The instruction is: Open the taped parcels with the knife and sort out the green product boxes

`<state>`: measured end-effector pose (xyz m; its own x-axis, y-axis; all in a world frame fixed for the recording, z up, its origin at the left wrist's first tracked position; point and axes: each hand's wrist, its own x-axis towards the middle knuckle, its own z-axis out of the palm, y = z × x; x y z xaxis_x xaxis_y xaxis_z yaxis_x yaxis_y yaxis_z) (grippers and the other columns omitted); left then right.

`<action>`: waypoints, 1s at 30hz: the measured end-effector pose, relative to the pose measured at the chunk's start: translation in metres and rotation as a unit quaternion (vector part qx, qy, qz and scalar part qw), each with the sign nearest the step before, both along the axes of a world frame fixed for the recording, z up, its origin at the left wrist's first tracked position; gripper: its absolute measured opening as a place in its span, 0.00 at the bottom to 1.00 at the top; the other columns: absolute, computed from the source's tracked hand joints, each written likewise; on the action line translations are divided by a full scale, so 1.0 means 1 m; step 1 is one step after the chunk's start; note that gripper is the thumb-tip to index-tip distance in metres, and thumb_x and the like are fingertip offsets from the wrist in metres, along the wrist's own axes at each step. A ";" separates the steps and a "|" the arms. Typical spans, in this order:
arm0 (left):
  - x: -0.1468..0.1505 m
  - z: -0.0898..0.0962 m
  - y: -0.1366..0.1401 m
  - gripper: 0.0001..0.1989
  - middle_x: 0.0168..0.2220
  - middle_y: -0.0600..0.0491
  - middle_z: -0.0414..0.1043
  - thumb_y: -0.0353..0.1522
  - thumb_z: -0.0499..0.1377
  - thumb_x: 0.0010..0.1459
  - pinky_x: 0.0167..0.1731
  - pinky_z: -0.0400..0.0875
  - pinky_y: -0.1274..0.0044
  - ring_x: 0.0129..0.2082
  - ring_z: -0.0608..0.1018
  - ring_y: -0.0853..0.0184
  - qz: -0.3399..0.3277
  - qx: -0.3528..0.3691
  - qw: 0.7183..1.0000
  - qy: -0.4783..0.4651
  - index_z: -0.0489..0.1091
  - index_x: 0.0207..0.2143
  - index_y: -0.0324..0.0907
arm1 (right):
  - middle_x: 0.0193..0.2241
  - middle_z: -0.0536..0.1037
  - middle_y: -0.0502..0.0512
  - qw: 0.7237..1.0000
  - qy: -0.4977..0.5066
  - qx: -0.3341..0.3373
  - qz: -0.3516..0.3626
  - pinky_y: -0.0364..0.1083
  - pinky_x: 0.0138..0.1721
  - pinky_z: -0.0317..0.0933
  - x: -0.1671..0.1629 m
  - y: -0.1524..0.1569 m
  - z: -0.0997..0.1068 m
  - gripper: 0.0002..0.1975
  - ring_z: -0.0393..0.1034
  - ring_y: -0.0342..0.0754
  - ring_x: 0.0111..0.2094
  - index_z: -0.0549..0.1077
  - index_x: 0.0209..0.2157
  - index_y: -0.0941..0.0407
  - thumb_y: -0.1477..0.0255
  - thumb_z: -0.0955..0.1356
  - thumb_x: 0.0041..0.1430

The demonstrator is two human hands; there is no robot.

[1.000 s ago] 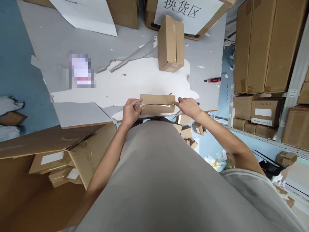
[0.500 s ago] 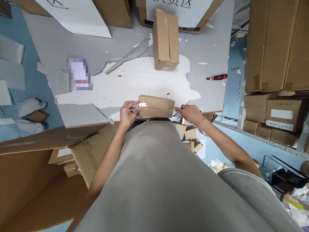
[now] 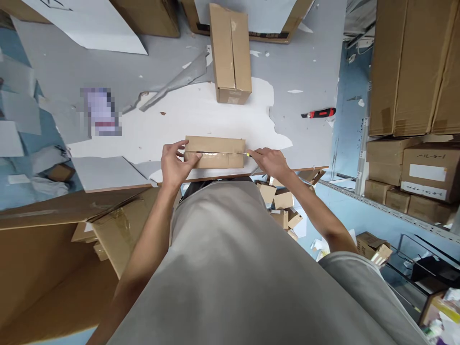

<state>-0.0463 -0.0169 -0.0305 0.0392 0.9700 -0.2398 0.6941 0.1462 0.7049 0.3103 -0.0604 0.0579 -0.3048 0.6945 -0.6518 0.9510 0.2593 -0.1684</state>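
Observation:
A small, long cardboard box [image 3: 215, 144] lies at the table's near edge, with a lengthwise seam and shiny clear tape on its top. My left hand [image 3: 176, 163] grips its left end, thumb on the top and fingers at the far corner. Just off the box's right end, my right hand [image 3: 269, 160] is closed with the index finger pointing left. A thin tool with a yellow tip [image 3: 247, 154] pokes out from those fingers; most of it is hidden, and its kind is unclear.
A second taped cardboard box [image 3: 232, 55] stands farther back. A red and black utility knife [image 3: 319, 113] lies at the right. A blurred purple-white item [image 3: 101, 111] is on the left. Cartons fill the rack [image 3: 406, 230] at right; a large open carton [image 3: 43, 278] stands at lower left.
The box has shifted left and slightly away from the table edge. My left hand's thumb has come onto its top, and my right hand has moved left with it. The camera view has turned slightly.

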 end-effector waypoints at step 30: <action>0.073 -0.024 -0.010 0.25 0.67 0.39 0.77 0.50 0.56 0.79 0.82 0.49 0.40 0.73 0.73 0.45 -0.286 0.075 0.954 -0.038 0.77 0.67 0.50 | 0.58 0.85 0.68 0.999 -0.018 -0.022 0.025 0.50 0.47 0.66 0.024 -0.021 0.017 0.33 0.78 0.60 0.58 0.65 0.80 0.51 0.82 0.60 0.79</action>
